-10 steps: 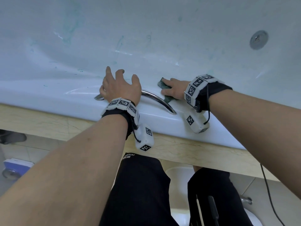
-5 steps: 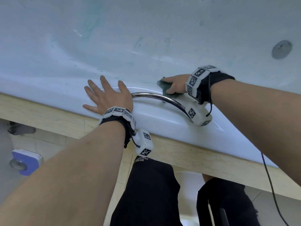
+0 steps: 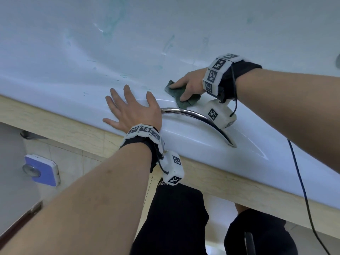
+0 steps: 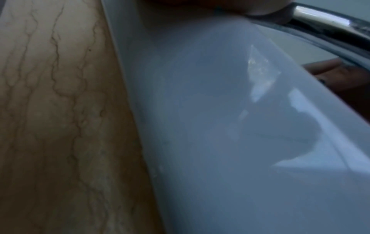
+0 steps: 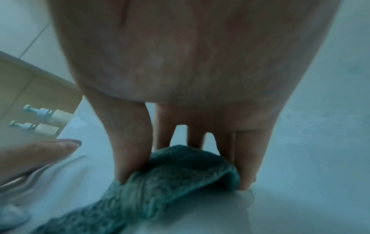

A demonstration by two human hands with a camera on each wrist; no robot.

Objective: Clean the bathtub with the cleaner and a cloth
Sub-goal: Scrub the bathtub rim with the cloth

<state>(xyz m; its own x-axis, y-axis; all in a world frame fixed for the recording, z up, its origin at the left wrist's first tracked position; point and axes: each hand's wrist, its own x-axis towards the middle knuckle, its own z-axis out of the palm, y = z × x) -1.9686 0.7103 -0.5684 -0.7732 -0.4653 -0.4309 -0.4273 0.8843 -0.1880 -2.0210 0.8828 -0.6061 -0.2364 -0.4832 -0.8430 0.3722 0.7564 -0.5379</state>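
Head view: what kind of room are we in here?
Almost certainly a home bathroom. A white bathtub with a chrome grab handle on its rim sits on a beige stone surround; pump bottles stand at the tub's corner. The right hand holds a green cloth.

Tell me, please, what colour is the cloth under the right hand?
The cloth is dark teal green; the right wrist view shows it best.

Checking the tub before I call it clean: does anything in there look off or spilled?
Yes. Teal streaks and smears run down the bathtub inner wall, with small specks lower near the rim, likely unwiped cleaner. The right hand presses the cloth beside the chrome handle, away from them.
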